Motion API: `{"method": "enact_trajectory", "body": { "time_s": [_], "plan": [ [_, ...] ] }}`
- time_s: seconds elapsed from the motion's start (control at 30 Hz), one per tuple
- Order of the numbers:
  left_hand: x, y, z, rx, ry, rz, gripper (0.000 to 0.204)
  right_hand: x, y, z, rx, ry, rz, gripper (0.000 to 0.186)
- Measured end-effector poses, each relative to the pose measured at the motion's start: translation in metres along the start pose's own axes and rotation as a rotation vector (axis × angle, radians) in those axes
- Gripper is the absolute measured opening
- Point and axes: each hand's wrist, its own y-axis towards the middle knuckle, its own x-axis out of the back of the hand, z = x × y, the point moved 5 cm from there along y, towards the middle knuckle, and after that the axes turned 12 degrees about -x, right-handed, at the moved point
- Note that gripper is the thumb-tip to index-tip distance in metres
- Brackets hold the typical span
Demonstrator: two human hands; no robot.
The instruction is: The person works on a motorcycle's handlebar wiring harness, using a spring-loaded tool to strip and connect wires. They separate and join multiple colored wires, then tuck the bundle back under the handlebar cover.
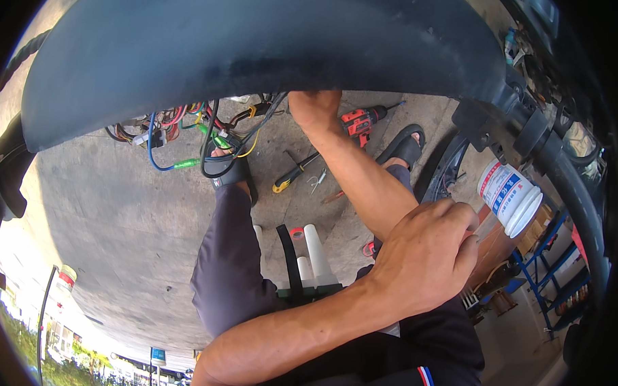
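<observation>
My left hand [426, 255] crosses in front of my right forearm, its fingers curled and the thumb pressed near the index finger. Whatever may be inside its grip is hidden. My right hand [315, 110] reaches up to the lower edge of a large black curved panel [260, 41], which covers its fingers. Left of that hand, a tangle of coloured wires [172, 117] and black cables hangs below the panel, with green-sleeved connectors [186, 163] among them. A red and black cordless drill [359, 123] lies on the floor just right of my right wrist.
A yellow and black screwdriver [289, 179] lies between my feet. White tubes and a black strip [290, 257] stand near my lap, with a red tape roll [297, 233] beyond. At right are a white tub [509, 198], a black tube frame [571, 192] and a blue rack [544, 269].
</observation>
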Motion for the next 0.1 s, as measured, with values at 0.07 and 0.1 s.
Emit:
{"method": "enact_trajectory", "body": {
  "time_s": [0.07, 0.1],
  "plan": [
    [0.0002, 0.0015, -0.0001, 0.008, 0.000, 0.009, 0.015, 0.0005, 0.0005, 0.0084, 0.119, -0.149, -0.031, 0.016],
    [0.0006, 0.0022, -0.0002, 0.007, 0.003, 0.008, 0.016, 0.0002, 0.0002, 0.0105, 0.146, -0.228, -0.047, 0.016]
  ]
}}
